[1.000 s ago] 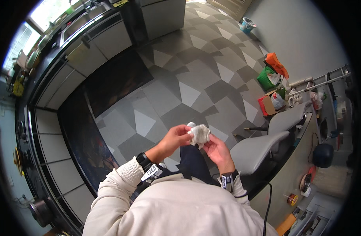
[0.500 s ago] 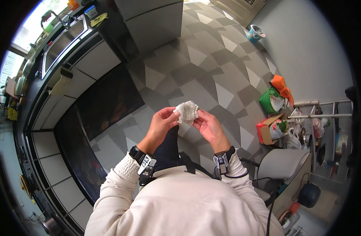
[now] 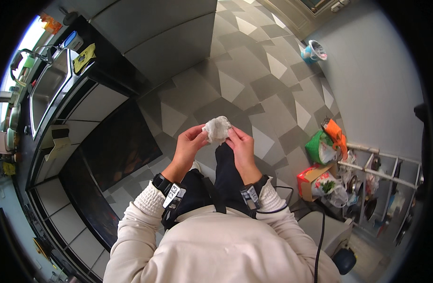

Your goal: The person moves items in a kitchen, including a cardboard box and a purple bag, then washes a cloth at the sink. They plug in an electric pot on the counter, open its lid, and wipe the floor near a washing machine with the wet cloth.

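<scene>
Between my two hands, out in front of my body, is a small crumpled white piece point(image 3: 217, 129), cloth or tissue; which one I cannot tell. My left hand point(image 3: 189, 143) pinches its left edge between thumb and fingers. On the other side, my right hand point(image 3: 242, 147) grips the right edge the same way. The piece is held up above the floor and spread a little, with uneven, wrinkled edges. A black strap with a small device circles each wrist.
Tiled floor point(image 3: 230, 87) stretches ahead. At left runs a counter with a sink point(image 3: 51, 87) and a yellow cloth point(image 3: 84, 59); dark mats point(image 3: 119, 146) lie below. To the right are a bin point(image 3: 314, 52), a green bag point(image 3: 316, 147), a cardboard box point(image 3: 310, 181), a metal rack point(image 3: 383, 172) and a chair point(image 3: 320, 231).
My body has moved forward, and one leg and a shoe now show below my hands. The chair has slipped back toward the lower edge. Both hands still hold the white piece.
</scene>
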Action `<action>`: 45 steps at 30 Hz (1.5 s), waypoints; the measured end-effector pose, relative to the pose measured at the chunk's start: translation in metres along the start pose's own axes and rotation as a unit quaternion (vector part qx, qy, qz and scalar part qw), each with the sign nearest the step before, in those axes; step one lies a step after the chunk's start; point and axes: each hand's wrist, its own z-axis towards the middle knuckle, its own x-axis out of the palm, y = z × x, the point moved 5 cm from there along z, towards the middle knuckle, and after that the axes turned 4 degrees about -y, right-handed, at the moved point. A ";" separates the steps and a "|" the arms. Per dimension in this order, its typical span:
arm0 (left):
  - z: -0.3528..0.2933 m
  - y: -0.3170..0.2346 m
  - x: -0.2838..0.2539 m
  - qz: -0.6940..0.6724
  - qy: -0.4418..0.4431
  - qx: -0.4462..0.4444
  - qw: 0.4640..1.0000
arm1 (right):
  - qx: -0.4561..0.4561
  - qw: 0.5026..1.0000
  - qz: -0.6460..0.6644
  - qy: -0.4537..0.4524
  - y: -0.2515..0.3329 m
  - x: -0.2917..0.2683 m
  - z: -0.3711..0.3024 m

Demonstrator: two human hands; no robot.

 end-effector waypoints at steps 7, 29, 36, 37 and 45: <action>0.091 -0.031 0.022 -0.015 -0.166 0.119 0.979 | -0.346 0.856 -0.369 0.112 0.048 0.063 0.096; 0.403 0.054 -0.126 -0.158 -0.146 -0.165 0.963 | -0.292 0.689 -0.574 0.332 -0.149 0.133 0.519; 0.493 0.127 -0.227 -0.171 -0.202 -0.130 0.956 | -0.365 0.413 -0.676 0.488 -0.280 0.123 0.652; 0.505 0.139 -0.239 -0.178 -0.202 -0.119 0.956 | -0.435 0.386 -0.641 0.500 -0.293 0.122 0.659; 0.570 0.175 -0.278 -0.148 -0.223 -0.088 0.960 | -0.540 0.370 -0.432 0.620 -0.425 0.143 0.714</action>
